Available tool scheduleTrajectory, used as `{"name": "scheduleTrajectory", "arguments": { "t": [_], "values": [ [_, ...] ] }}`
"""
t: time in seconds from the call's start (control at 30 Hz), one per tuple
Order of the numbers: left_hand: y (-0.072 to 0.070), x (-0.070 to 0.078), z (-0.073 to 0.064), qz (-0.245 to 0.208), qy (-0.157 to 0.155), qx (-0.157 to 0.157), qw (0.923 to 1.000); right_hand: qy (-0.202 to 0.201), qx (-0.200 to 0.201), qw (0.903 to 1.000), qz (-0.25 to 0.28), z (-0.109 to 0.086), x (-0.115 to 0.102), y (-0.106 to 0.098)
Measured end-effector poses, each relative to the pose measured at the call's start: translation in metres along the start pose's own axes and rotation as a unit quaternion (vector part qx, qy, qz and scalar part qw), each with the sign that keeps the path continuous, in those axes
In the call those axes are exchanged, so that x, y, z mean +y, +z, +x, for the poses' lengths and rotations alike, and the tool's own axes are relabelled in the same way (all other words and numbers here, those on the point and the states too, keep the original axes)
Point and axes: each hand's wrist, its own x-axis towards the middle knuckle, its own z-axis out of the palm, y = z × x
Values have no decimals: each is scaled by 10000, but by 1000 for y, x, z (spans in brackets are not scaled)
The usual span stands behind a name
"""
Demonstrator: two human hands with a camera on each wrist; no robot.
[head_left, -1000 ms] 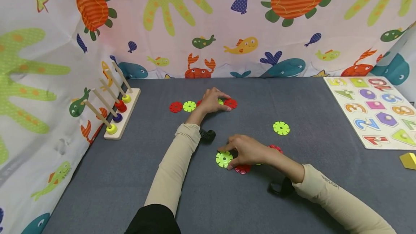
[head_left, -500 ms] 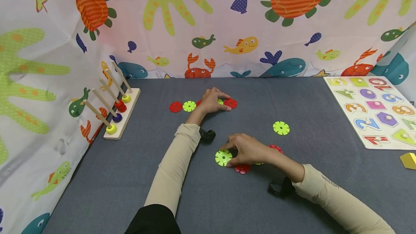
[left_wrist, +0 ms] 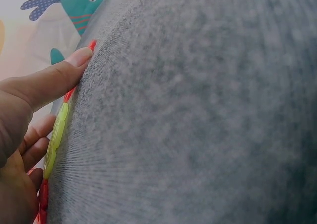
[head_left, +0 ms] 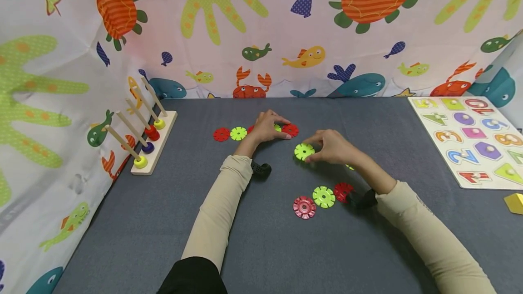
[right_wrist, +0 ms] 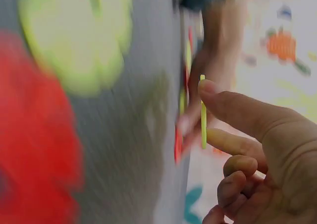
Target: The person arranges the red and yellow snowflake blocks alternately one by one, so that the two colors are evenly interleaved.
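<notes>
Head view shows the right hand pinching a lime-green slotted disc by its edge, thumb and forefinger clamped on it. The held disc sits at the fingertips, on the side facing the left hand; the right wrist view shows it edge-on, clear of the worktop, with the other fingers curled.

The left hand lies over a row of alternating red and green discs, hiding its middle. Its thumb and forefinger grip the red end disc, just beyond which, to the right and nearer the wearer, is the held disc, apart from it. At the row's other end are a red disc and a green disc.

Below the right hand, 3 loose discs lie edge to edge: a dark red disc, a yellow-green disc and a bright red disc, partly covered by the black wrist camera. Whether these 3 are joined cannot be told.
</notes>
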Motion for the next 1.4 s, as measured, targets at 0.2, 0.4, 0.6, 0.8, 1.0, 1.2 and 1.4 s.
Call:
{"name": "scheduleTrajectory", "arguments": {
  "t": [0.2, 0.4, 0.6, 0.8, 1.0, 1.2, 1.4],
  "values": [
    [-1, 0, -1, -37, 57, 14, 10000, 978, 266, 9948, -55, 23, 33, -20],
    [-1, 0, 0, -53, 33, 24, 10000, 1318, 398, 9904, 76, 36, 44, -18],
    [1, -1, 1, -16, -6, 29, 10000, 1679, 398, 9840, 436, 44, 50, -9],
    [1, 0, 0, -23, -74, -4, 10000, 1882, 407, 9796, 583, 50, 52, -6],
    [-3, 2, 0, 1, -50, -55, 10000, 1778, 409, 9815, 589, 55, 49, -7],
    [-5, 7, 1, 175, -17, -170, 9997, 1793, 324, 9821, 484, 56, 47, -7],
    [-2, 15, 4, 345, 103, -229, 9991, 1713, 306, 9833, 529, 55, 47, -7]
  ]
}}
